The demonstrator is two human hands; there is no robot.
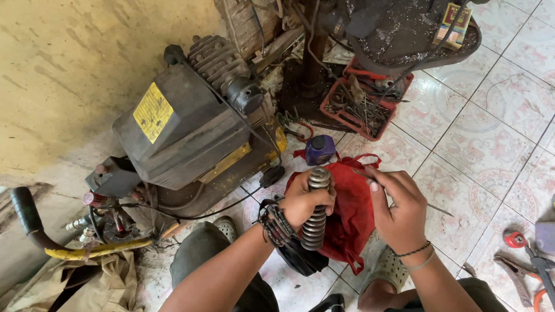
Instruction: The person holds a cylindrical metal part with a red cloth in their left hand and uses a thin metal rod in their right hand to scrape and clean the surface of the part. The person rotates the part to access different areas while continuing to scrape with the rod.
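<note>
My left hand (302,199) is closed around a ribbed grey metal cylinder (315,224) held upright, its round top end showing above my fingers. My right hand (399,209) pinches a thin metal rod (440,209) whose near tip points toward the top of the cylinder. Both hands hover over a red cloth bag (354,207) lying on the tiled floor, with a dark blue bottle (319,149) standing just behind it. My knees and sandalled feet frame the bag.
A grimy black air compressor (190,123) with a yellow label stands to the left against a yellow wall. A red tray of tools (359,106) sits behind under a drill stand base. Pliers and orange-handled tools (546,281) lie at right on the tiled floor (480,147).
</note>
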